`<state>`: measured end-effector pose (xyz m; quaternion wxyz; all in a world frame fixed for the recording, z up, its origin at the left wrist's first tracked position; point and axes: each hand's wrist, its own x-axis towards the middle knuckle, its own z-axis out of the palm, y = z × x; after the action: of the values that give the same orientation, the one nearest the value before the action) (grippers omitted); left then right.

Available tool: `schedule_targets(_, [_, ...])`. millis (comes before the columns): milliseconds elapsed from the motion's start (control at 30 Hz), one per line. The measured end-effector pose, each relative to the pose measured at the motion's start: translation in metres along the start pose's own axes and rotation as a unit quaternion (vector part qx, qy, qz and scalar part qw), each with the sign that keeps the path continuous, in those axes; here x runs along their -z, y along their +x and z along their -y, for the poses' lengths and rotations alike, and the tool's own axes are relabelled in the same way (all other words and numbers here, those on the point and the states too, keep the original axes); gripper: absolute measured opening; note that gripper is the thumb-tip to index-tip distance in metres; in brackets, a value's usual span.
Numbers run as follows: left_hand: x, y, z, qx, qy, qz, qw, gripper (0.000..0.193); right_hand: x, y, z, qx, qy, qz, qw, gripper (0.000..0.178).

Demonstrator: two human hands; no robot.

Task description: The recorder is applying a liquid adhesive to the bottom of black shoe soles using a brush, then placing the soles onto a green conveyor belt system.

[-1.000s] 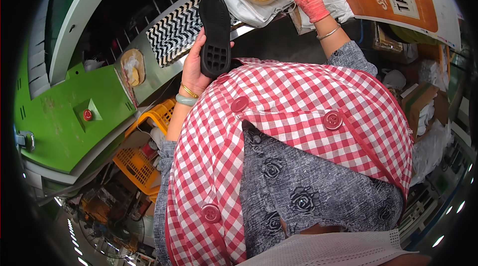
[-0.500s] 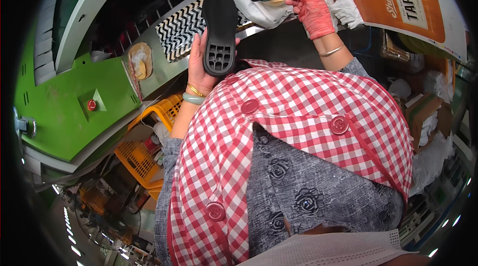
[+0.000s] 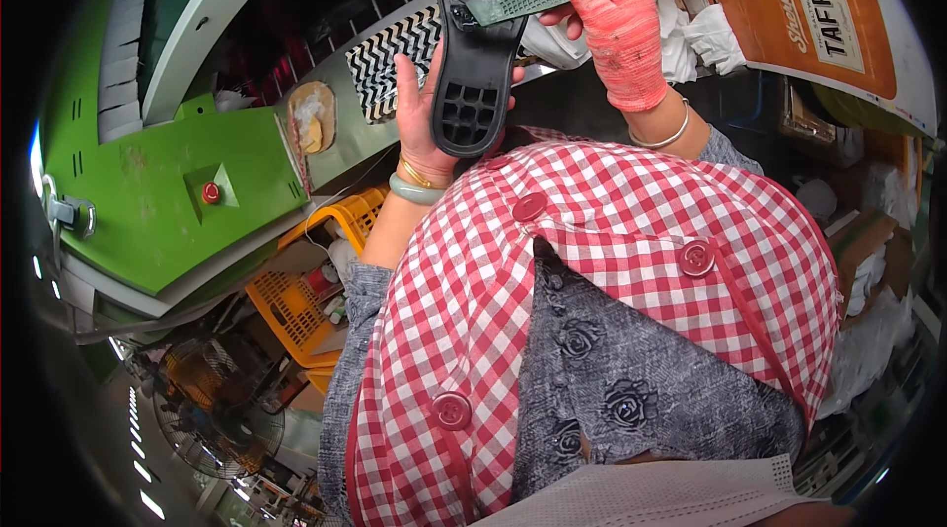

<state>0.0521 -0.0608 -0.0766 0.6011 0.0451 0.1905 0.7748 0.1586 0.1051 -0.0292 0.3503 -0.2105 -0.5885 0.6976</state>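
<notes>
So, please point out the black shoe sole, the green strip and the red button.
black shoe sole [image 3: 475,83], head view, middle of the underside.
green strip [image 3: 518,2], head view, mid-length.
red button [image 3: 210,192], head view, its cap.

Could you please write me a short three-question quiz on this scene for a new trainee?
1. True or false: the left hand holds the black shoe sole.
2. The right hand holds: A) a yellow crate, B) a flat dark strip, C) a fan?
3. What colour is the machine housing with the red button?

Key: 1 true; 2 B; 3 green.
</notes>
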Motion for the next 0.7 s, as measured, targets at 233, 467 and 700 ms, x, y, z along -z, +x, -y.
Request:
schedule_targets(233, [-0.004,0.008,-0.003,-0.007,0.006,0.026,1.0,0.077,-0.003,-0.009,0.005,-0.047,-0.036,0.022,0.998,0.02])
schedule_targets(467, [-0.007,0.024,-0.006,-0.076,0.006,-0.035,0.996,0.071,-0.015,-0.023,0.017,-0.074,0.021,0.034,0.996,0.017])
schedule_targets(700, [-0.012,0.037,-0.006,-0.085,-0.025,-0.041,0.995,0.071,-0.016,-0.032,0.025,-0.068,-0.014,0.038,0.997,0.016])
